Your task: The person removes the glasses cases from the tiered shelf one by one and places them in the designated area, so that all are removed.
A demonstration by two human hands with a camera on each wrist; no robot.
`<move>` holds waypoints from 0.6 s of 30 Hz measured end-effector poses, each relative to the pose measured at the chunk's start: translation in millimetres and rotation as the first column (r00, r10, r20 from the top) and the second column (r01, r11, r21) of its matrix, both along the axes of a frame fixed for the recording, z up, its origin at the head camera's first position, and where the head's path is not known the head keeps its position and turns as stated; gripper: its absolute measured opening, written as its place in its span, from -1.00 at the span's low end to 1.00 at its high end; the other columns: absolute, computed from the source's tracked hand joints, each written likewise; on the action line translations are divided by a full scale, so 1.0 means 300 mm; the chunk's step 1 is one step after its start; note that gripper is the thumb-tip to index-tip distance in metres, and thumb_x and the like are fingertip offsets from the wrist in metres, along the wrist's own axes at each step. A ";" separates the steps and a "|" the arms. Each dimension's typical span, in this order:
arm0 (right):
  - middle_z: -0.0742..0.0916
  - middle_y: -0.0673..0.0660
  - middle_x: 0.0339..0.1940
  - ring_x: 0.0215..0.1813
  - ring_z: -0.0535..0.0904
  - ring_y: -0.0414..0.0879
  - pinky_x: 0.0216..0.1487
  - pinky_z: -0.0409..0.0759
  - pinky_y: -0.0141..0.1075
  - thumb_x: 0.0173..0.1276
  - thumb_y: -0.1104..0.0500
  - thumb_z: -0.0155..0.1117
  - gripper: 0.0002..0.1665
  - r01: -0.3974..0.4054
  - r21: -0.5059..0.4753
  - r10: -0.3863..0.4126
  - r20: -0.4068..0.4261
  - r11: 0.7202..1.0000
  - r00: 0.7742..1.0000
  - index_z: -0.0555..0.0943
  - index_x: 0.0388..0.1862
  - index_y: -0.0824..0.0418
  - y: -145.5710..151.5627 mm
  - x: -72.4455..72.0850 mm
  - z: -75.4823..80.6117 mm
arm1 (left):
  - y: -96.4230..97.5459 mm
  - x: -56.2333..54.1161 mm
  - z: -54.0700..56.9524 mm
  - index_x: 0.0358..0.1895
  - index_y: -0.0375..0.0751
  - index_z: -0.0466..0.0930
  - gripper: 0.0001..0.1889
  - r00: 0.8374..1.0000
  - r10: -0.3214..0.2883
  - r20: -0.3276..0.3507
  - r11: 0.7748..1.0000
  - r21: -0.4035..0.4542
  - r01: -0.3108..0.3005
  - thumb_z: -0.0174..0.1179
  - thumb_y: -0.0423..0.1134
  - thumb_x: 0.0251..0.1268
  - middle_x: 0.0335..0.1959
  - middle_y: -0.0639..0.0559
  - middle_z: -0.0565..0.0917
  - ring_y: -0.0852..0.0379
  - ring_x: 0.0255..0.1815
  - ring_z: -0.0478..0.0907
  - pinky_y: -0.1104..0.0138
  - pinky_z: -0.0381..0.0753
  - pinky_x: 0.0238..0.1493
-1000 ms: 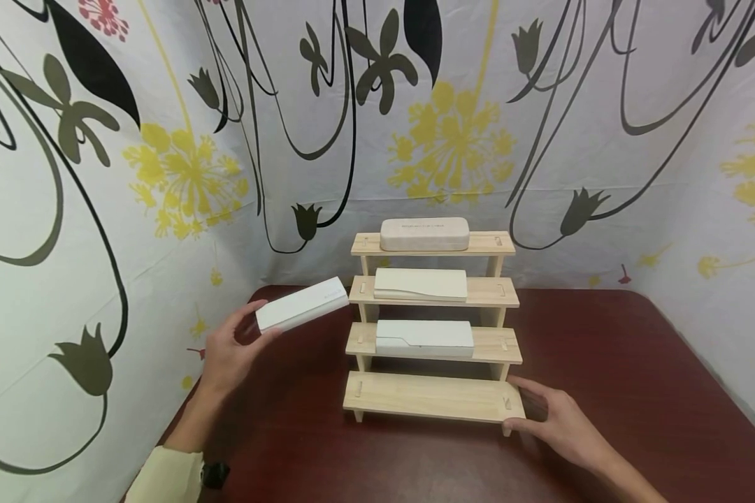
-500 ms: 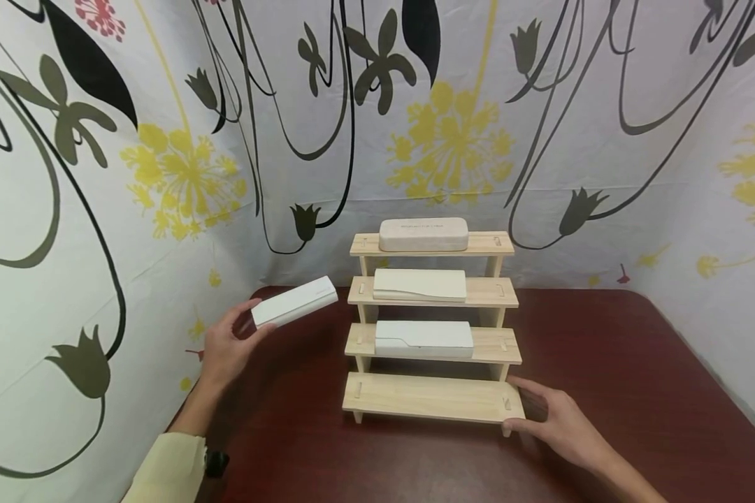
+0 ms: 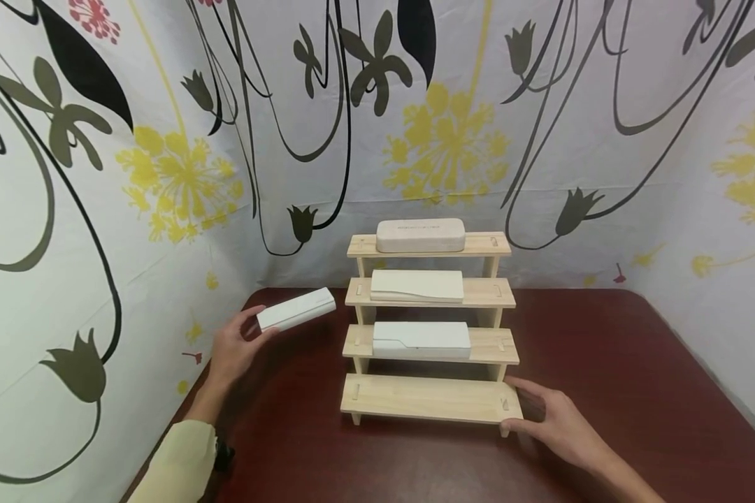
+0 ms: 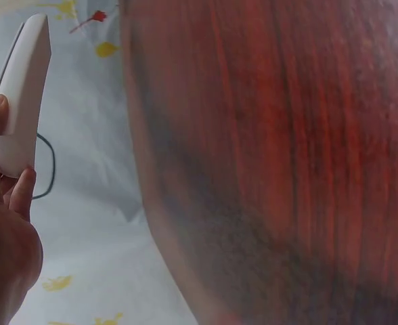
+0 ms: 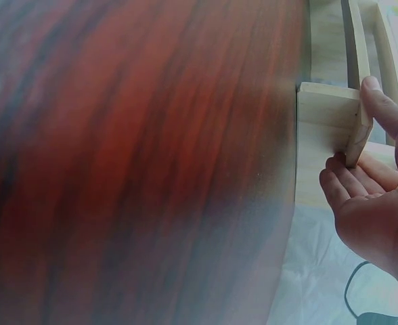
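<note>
A white, elongated glasses case [image 3: 297, 309] is pinched at its left end by my left hand [image 3: 233, 353]. It is raised over the left part of the table, tilted up to the right. In the left wrist view, thumb and fingers hold the lower end of the case [image 4: 28, 81]. My right hand [image 3: 556, 426] grips the right end of the lowest step of a wooden display rack [image 3: 430, 398]. The right wrist view has the thumb on one face of the board [image 5: 359, 135] and fingers behind it. Three more cases lie on the upper steps; the lowest step is bare.
On the rack sit a rounded beige case [image 3: 420, 236] at the top, a cream case [image 3: 416, 286] below and a white case [image 3: 421, 339] beneath that. The dark red table [image 3: 604, 363] meets flower-patterned cloth [image 3: 377, 168] behind and at both sides.
My left hand has drawn the case a little away from the rack, then lowered and turned it slightly. My right hand keeps its grip on the rack. The head view has shifted slightly.
</note>
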State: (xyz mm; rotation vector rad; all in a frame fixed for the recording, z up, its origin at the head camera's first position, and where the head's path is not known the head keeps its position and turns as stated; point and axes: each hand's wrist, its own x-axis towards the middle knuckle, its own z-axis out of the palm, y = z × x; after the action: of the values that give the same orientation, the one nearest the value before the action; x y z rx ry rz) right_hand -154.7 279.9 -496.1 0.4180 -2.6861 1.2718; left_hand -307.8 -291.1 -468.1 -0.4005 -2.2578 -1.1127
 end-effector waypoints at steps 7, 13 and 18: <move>0.74 0.28 0.27 0.28 0.67 0.16 0.16 0.65 -0.37 0.11 -0.02 0.75 -0.06 0.002 -0.002 -0.002 0.005 1.000 1.000 0.59 0.40 0.36 0.000 -0.001 0.003 | -0.009 -0.043 -0.042 0.21 -0.52 0.66 -0.40 0.999 -0.004 0.042 1.000 0.014 0.004 0.65 -0.39 0.08 0.15 -0.37 0.73 -0.31 0.19 0.69 0.73 0.49 0.03; 0.74 0.27 0.27 0.28 0.67 0.11 0.15 0.68 -0.33 0.11 -0.05 0.74 -0.05 0.003 0.003 -0.003 0.010 1.000 1.000 0.59 0.40 0.34 -0.001 0.000 0.007 | -0.014 -0.075 -0.073 0.22 -0.41 0.69 -0.38 0.992 0.083 0.097 0.994 -0.083 -0.075 0.68 -0.25 0.08 0.15 -0.30 0.75 -0.22 0.16 0.73 0.40 0.71 0.03; 0.74 0.25 0.26 0.28 0.67 0.08 0.15 0.68 -0.33 0.11 -0.05 0.74 -0.06 0.008 0.010 -0.008 0.009 1.000 1.000 0.60 0.40 0.33 -0.002 0.002 0.009 | -0.013 -0.097 -0.091 0.24 -0.42 0.67 -0.36 0.981 0.114 0.155 0.986 -0.136 -0.093 0.66 -0.20 0.13 0.18 -0.34 0.72 -0.26 0.20 0.70 -0.06 0.70 0.14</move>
State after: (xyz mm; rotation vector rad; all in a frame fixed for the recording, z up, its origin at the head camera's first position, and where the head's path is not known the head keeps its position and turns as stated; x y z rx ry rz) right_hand -154.2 279.3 -493.4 0.4035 -2.6996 1.2624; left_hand -337.0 -295.0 -495.4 -0.2465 -2.4719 -0.9810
